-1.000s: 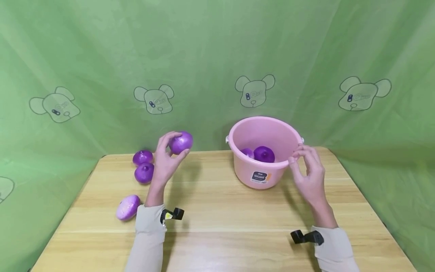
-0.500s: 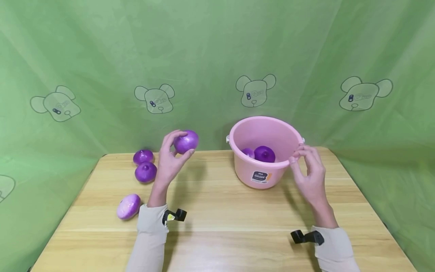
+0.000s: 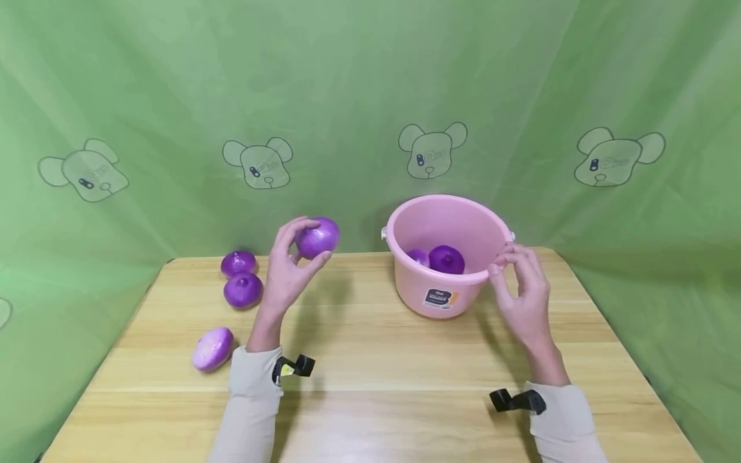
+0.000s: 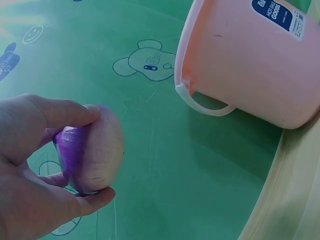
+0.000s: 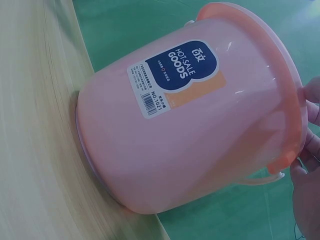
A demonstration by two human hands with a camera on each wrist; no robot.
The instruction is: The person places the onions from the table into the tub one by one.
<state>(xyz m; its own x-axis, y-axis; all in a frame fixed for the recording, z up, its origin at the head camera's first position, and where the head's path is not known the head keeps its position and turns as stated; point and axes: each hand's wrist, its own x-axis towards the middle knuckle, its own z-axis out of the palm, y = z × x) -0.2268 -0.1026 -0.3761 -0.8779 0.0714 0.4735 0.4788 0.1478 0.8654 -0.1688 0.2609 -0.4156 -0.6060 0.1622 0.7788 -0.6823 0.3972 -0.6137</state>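
Observation:
My left hand (image 3: 285,275) grips a purple onion (image 3: 320,238) between thumb and fingers, raised above the back of the table. The left wrist view shows this onion (image 4: 102,152) with a paler side facing outward. With thumb and fingertips, my right hand (image 3: 528,299) pinches the right side of the rim of a pink bucket (image 3: 412,288), which stands on the table. Inside the bucket lie a dark purple onion (image 3: 448,260) and a lighter onion (image 3: 419,258), partly hidden by the wall. The right wrist view shows the bucket's labelled side (image 5: 200,135).
Left of my left hand, two dark onions, a rear one (image 3: 238,263) and a front one (image 3: 243,291), lie close together. Nearer me is a paler onion (image 3: 213,349). The wooden table (image 3: 376,373) meets a green curtain (image 3: 347,128) behind.
My left hand moves slightly right with the onion during the first half second, then stays nearly still. The head view shifts a little. My right hand stays at the bucket's rim.

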